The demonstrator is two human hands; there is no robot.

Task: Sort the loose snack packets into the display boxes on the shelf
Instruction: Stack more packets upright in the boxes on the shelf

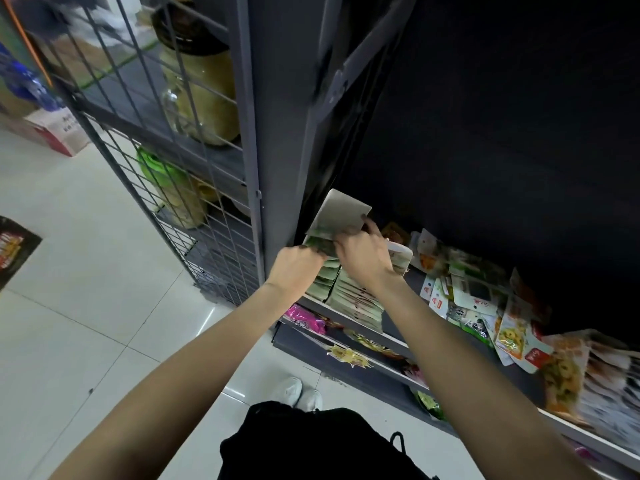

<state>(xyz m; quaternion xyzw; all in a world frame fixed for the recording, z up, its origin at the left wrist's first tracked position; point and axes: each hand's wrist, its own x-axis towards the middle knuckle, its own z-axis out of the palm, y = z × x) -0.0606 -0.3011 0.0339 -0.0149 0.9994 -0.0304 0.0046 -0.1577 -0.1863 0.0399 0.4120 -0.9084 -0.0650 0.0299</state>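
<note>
Grey wire rack [194,188], loose packets [485,306]

1. The display box [341,211] looks like matt grey-white cardboard, its flap plain and smooth.
2. The snack packets [474,306] are glossy printed plastic film, catching the light.
3. The shelf [391,336] is painted metal, dull grey, with a paler smooth front edge.
4. The wire grid panel [138,109] is thin coated metal.
5. The floor [86,306] is polished, reflective tile.

A small shop: metal shelves [349,311] stocked with snack packets [485,306], wire-grid racking [166,188], and a tiled floor [86,289].
</note>
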